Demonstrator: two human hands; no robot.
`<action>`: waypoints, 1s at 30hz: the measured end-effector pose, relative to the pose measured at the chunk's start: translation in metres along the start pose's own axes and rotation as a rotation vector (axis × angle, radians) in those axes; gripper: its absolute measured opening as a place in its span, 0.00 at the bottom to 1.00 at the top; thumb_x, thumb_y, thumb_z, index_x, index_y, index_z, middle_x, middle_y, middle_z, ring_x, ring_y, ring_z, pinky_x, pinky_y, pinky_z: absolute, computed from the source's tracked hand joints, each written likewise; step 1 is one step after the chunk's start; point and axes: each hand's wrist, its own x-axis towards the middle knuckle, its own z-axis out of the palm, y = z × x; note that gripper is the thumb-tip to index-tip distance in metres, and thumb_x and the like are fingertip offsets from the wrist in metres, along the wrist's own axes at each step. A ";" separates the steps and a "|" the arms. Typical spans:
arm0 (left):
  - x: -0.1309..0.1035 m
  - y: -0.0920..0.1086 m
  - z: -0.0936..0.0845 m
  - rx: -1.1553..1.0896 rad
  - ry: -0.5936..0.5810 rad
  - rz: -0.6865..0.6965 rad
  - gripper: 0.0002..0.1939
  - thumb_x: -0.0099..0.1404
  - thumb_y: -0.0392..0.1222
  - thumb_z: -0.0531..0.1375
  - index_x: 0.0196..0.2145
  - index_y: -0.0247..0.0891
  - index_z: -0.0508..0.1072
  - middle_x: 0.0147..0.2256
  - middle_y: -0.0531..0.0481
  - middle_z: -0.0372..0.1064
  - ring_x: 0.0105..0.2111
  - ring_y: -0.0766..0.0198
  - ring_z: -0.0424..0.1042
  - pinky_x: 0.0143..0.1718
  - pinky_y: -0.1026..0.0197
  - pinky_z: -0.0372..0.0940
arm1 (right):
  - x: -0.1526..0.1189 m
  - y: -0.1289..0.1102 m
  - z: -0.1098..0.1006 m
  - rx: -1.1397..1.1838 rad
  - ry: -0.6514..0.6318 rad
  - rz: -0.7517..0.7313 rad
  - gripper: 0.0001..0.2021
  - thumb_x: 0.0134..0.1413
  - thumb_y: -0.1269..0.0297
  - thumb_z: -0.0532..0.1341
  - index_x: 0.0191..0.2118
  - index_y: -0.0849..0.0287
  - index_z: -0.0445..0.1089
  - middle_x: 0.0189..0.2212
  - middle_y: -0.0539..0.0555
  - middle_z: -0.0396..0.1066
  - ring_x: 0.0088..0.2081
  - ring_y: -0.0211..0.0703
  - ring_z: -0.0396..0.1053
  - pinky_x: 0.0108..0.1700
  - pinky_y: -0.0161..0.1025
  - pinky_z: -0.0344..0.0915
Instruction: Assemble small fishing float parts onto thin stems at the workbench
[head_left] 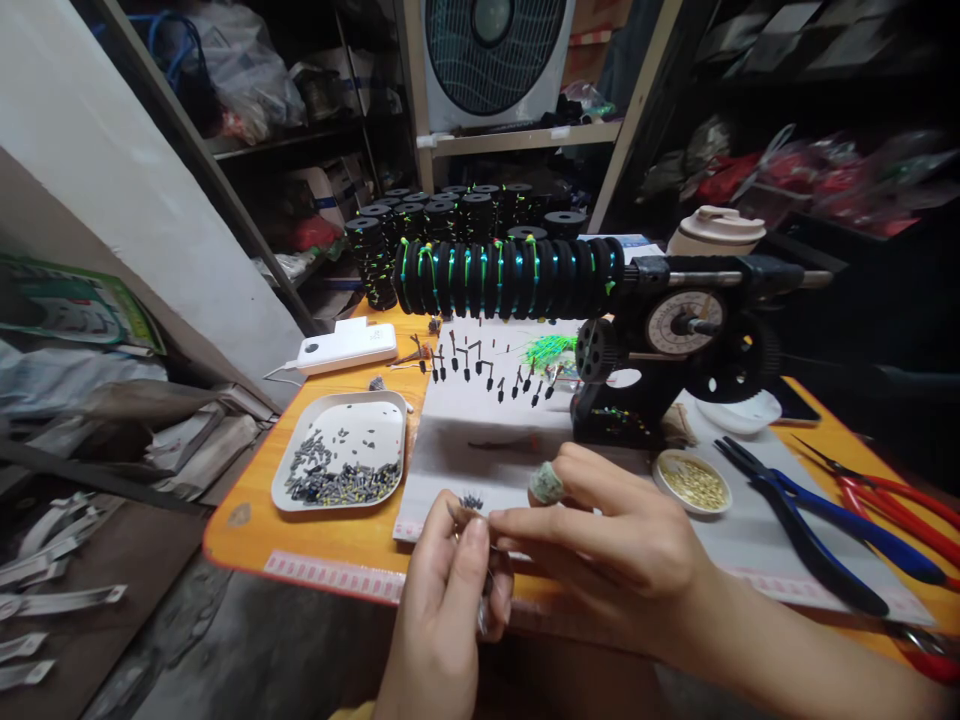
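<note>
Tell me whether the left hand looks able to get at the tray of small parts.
Probably yes: nothing visible stands between the left hand and the tray, though that hand seems busy with the right hand.

On the tabletop, at left, a tray holds small parts, with a charger behind it. Right of the tray lies a mat. Toward the mat's back right stands a machine; a row of spools reaches left from it. More spools stand behind that row; beyond, a fan sits on a shelf. A cup is behind the machine. At right, a dish of beads lies left of the pliers.
</note>
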 end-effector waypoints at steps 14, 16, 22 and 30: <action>0.002 0.008 0.002 -0.135 0.251 0.559 0.09 0.67 0.41 0.64 0.31 0.40 0.67 0.20 0.61 0.56 0.18 0.72 0.56 0.20 0.70 0.58 | 0.004 -0.003 -0.013 0.216 -0.011 0.181 0.06 0.63 0.75 0.58 0.40 0.59 0.70 0.30 0.51 0.63 0.32 0.38 0.62 0.33 0.35 0.61; 0.004 0.006 0.003 -0.096 0.259 0.516 0.12 0.66 0.42 0.65 0.29 0.39 0.66 0.28 0.57 0.66 0.21 0.72 0.61 0.23 0.70 0.61 | 0.004 -0.002 -0.012 0.210 0.029 0.227 0.05 0.63 0.74 0.59 0.39 0.57 0.69 0.29 0.50 0.66 0.34 0.39 0.64 0.36 0.37 0.62; 0.012 0.003 0.011 -0.016 0.145 0.550 0.10 0.67 0.44 0.64 0.30 0.41 0.69 0.27 0.54 0.70 0.27 0.67 0.67 0.30 0.66 0.64 | 0.001 0.003 -0.008 0.247 0.066 0.310 0.03 0.65 0.69 0.59 0.38 0.54 0.69 0.30 0.48 0.69 0.35 0.39 0.69 0.50 0.42 0.63; 0.019 0.001 0.027 -0.166 0.097 0.682 0.08 0.63 0.45 0.67 0.28 0.43 0.76 0.28 0.54 0.70 0.23 0.71 0.63 0.25 0.71 0.61 | 0.005 0.000 -0.008 0.050 0.061 0.042 0.07 0.63 0.72 0.55 0.38 0.58 0.70 0.30 0.53 0.69 0.32 0.39 0.69 0.32 0.35 0.68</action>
